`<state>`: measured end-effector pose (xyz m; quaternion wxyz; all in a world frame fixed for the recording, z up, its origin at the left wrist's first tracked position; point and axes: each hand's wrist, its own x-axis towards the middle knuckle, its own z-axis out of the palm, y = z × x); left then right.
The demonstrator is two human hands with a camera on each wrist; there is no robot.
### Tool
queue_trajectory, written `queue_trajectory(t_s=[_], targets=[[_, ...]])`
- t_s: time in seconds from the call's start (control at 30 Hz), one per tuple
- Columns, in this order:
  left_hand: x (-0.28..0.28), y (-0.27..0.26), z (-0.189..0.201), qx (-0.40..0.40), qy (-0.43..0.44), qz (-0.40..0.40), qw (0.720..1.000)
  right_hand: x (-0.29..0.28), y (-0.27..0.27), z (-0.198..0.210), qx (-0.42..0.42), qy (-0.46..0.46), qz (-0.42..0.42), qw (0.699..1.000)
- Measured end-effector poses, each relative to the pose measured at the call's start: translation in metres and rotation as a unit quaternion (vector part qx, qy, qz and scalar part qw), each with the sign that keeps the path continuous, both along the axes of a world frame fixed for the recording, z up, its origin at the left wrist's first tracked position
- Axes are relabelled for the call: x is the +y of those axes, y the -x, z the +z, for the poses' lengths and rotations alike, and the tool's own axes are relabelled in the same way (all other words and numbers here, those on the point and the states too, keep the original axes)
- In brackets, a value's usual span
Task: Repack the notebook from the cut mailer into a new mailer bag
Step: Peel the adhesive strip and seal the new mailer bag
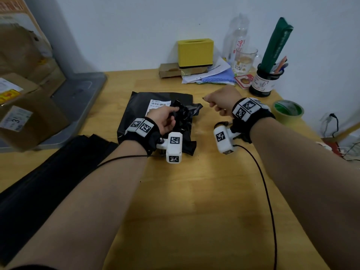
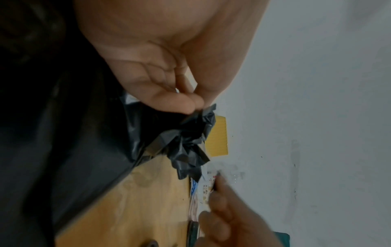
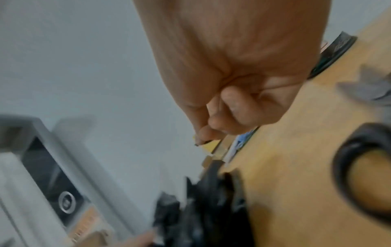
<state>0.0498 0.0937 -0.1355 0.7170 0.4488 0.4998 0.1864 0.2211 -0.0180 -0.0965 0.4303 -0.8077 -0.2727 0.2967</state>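
Black crumpled mailer (image 1: 155,115) pinched in left hand (image 1: 163,118); right hand (image 1: 220,103) fisted, contents unclear.

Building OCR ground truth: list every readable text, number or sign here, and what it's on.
"010-010": white shipping label on the crumpled black plastic mailer; barcode above it, other print too small.
"3": label on the brown cardboard box; the rest blurred.
"凉", red: clear plastic bottle.
Glass mug, black pen holder, square markers on the wristbands: unreadable.

Dim, even indoor light; soft shadows lie on the near tabletop (image 1: 194,191). Head view bends at its edges. Both wrist views are blurred, grainy, dark-cornered.
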Motion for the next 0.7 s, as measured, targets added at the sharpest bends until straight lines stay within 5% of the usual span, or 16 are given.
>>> queue_trajectory(t_s=[0.17, 0.3, 0.5, 0.7], targets=[[-0.01, 0.006, 0.004, -0.01, -0.015, -0.007, 1.0, -0.003, 0.031, 0.022, 0.142, -0.08, 0.105, 0.981], [-0.023, 0.014, 0.016, -0.065, 0.014, -0.047, 0.997, -0.007, 0.054, 0.028, 0.028, 0.01, 0.152, 0.988], [-0.035, 0.031, 0.037, -0.142, 0.041, -0.093, 0.985, -0.017, 0.064, 0.033, -0.061, 0.002, 0.105, 0.993], [-0.044, 0.024, 0.042, -0.132, 0.009, -0.08, 0.988, -0.037, 0.062, 0.049, 0.022, 0.004, 0.112, 0.993]])
